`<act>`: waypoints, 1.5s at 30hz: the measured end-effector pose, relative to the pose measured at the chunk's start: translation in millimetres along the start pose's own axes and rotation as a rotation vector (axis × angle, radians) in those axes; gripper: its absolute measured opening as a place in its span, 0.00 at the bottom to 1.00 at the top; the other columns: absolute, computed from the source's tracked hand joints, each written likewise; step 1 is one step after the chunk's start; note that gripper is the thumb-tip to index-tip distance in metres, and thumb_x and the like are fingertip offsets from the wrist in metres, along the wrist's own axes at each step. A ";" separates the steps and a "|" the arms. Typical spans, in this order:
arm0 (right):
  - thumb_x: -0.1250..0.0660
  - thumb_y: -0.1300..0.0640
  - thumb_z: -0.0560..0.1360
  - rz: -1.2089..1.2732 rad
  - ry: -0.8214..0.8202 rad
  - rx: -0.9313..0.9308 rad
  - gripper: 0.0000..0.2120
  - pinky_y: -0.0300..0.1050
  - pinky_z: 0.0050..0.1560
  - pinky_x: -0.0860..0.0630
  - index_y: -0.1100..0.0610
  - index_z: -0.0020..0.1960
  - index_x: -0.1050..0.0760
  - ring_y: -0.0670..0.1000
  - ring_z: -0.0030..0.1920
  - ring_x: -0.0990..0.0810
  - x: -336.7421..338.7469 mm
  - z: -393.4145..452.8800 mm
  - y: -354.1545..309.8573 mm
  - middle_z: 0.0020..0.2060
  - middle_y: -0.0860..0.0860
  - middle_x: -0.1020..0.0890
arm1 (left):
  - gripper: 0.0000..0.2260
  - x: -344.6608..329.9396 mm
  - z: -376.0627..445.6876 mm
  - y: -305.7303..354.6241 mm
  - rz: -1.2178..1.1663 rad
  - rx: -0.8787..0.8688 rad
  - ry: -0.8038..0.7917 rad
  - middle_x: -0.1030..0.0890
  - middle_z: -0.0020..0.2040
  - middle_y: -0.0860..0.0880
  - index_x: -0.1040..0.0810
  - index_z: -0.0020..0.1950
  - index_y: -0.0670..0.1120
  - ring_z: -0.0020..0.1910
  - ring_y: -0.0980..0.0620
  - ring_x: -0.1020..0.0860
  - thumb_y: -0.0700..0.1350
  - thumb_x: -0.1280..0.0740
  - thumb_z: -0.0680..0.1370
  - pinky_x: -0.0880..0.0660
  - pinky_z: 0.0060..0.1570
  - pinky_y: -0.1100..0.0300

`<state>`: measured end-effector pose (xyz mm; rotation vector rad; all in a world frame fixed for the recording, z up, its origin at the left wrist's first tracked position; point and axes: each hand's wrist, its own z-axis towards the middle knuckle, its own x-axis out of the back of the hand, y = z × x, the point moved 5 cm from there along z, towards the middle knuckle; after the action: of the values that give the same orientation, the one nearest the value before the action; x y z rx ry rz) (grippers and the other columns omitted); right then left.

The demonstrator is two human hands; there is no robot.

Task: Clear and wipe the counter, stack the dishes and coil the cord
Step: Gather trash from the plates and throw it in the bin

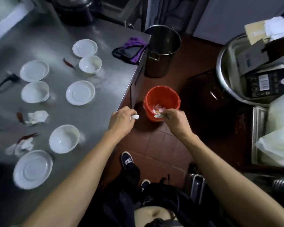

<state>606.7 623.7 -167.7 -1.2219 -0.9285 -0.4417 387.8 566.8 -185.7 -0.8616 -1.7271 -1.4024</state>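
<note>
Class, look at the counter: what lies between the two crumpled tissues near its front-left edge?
In the head view, a red chilli lies between the upper tissue and lower tissue.

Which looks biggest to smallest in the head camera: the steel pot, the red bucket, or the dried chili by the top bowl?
1. Steel pot
2. Red bucket
3. Dried chili

Red bucket (162,97), white dishes (80,92)

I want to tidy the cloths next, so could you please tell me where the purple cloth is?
In the head view, the crumpled purple cloth lies on the far right corner of the steel counter, beside the tall steel pot standing on the floor.
</note>
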 end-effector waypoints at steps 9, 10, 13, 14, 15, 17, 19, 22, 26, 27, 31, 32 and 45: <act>0.26 0.64 0.71 0.044 -0.006 -0.101 0.07 0.54 0.50 0.19 0.59 0.49 0.15 0.56 0.48 0.16 2.6 36.4 10.0 0.47 0.56 0.14 | 0.08 -2.1 72.7 6.0 -0.056 -0.083 -0.073 0.20 0.51 0.51 0.17 0.54 0.53 0.50 0.45 0.21 0.45 0.31 0.77 0.25 0.53 0.49; 0.27 0.65 0.71 0.030 -0.002 -0.108 0.07 0.54 0.48 0.19 0.59 0.48 0.15 0.55 0.46 0.16 4.5 39.4 16.1 0.45 0.55 0.14 | 0.08 -4.0 79.3 6.8 -0.052 -0.091 -0.082 0.20 0.52 0.51 0.17 0.55 0.53 0.50 0.46 0.21 0.45 0.31 0.77 0.25 0.53 0.50; 0.30 0.68 0.70 -0.001 0.021 -0.169 0.11 0.51 0.45 0.20 0.58 0.48 0.15 0.52 0.42 0.17 7.2 49.1 44.7 0.42 0.51 0.14 | 0.08 -14.4 101.3 11.7 -0.040 -0.100 -0.123 0.21 0.51 0.52 0.18 0.54 0.53 0.50 0.46 0.21 0.45 0.30 0.76 0.25 0.52 0.50; 0.30 0.69 0.70 -0.004 0.026 -0.190 0.11 0.50 0.45 0.20 0.57 0.49 0.16 0.51 0.42 0.17 8.0 52.0 54.2 0.42 0.51 0.14 | 0.08 -17.8 108.8 15.6 -0.034 -0.099 -0.138 0.21 0.51 0.52 0.18 0.54 0.53 0.50 0.46 0.21 0.45 0.30 0.76 0.25 0.53 0.50; 0.30 0.69 0.70 -0.001 0.025 -0.204 0.12 0.49 0.45 0.20 0.56 0.49 0.16 0.50 0.42 0.17 8.5 55.0 63.5 0.43 0.51 0.14 | 0.07 -21.2 116.7 20.3 -0.027 -0.100 -0.152 0.21 0.51 0.52 0.18 0.53 0.53 0.50 0.46 0.21 0.45 0.30 0.76 0.26 0.53 0.50; 0.30 0.69 0.70 0.012 0.015 -0.227 0.13 0.47 0.45 0.20 0.56 0.50 0.16 0.50 0.43 0.17 10.3 62.5 81.1 0.44 0.51 0.14 | 0.07 -28.4 134.0 31.9 -0.007 -0.108 -0.175 0.21 0.52 0.52 0.18 0.54 0.53 0.51 0.46 0.21 0.45 0.31 0.77 0.27 0.54 0.51; 0.30 0.68 0.70 0.027 0.010 -0.254 0.13 0.46 0.46 0.20 0.56 0.51 0.16 0.51 0.44 0.17 12.7 74.0 103.3 0.44 0.51 0.14 | 0.07 -36.3 153.3 45.6 0.013 -0.120 -0.194 0.20 0.53 0.52 0.18 0.54 0.53 0.52 0.46 0.21 0.45 0.31 0.77 0.28 0.54 0.51; 0.30 0.66 0.72 0.068 -0.001 -0.299 0.11 0.50 0.50 0.19 0.56 0.52 0.16 0.52 0.47 0.16 15.9 98.1 138.1 0.47 0.52 0.14 | 0.08 -47.2 186.9 68.9 0.047 -0.116 -0.217 0.21 0.52 0.52 0.18 0.54 0.53 0.52 0.45 0.21 0.45 0.31 0.77 0.28 0.54 0.51; 0.30 0.63 0.73 0.139 -0.058 -0.323 0.09 0.51 0.51 0.19 0.56 0.52 0.17 0.53 0.48 0.16 16.1 128.8 173.8 0.48 0.53 0.14 | 0.09 -67.4 229.2 101.1 0.077 -0.081 -0.249 0.21 0.51 0.52 0.18 0.55 0.52 0.52 0.45 0.21 0.44 0.30 0.76 0.29 0.53 0.52; 0.30 0.63 0.73 0.141 -0.087 -0.311 0.09 0.50 0.50 0.20 0.56 0.52 0.17 0.54 0.48 0.16 16.3 135.6 180.9 0.48 0.53 0.14 | 0.09 -74.4 238.9 108.9 0.077 -0.079 -0.262 0.21 0.51 0.52 0.18 0.55 0.52 0.52 0.45 0.21 0.44 0.30 0.76 0.29 0.54 0.52; 0.31 0.63 0.73 0.130 -0.142 -0.315 0.08 0.49 0.48 0.21 0.56 0.50 0.17 0.57 0.48 0.17 17.6 159.5 214.6 0.47 0.54 0.14 | 0.09 -103.1 268.5 130.7 0.085 -0.015 -0.325 0.20 0.52 0.52 0.18 0.55 0.54 0.52 0.44 0.20 0.46 0.30 0.76 0.25 0.53 0.51; 0.31 0.63 0.73 0.127 -0.150 -0.322 0.08 0.48 0.47 0.22 0.56 0.49 0.17 0.57 0.48 0.17 18.0 164.1 221.2 0.46 0.54 0.14 | 0.09 -108.8 273.5 134.2 0.081 0.004 -0.336 0.20 0.52 0.52 0.18 0.55 0.54 0.52 0.44 0.20 0.46 0.30 0.76 0.25 0.53 0.50; 0.34 0.60 0.75 0.208 -0.340 -0.534 0.11 0.50 0.50 0.19 0.51 0.55 0.18 0.50 0.50 0.16 -58.3 198.3 300.7 0.50 0.49 0.14 | 0.09 -195.0 346.6 87.1 0.003 0.123 -0.517 0.21 0.53 0.54 0.18 0.55 0.55 0.51 0.46 0.20 0.45 0.29 0.76 0.23 0.53 0.48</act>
<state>721.4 894.1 -384.3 -1.9056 -0.9871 -0.3281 515.2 913.6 -356.9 -1.2317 -2.1640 -1.1147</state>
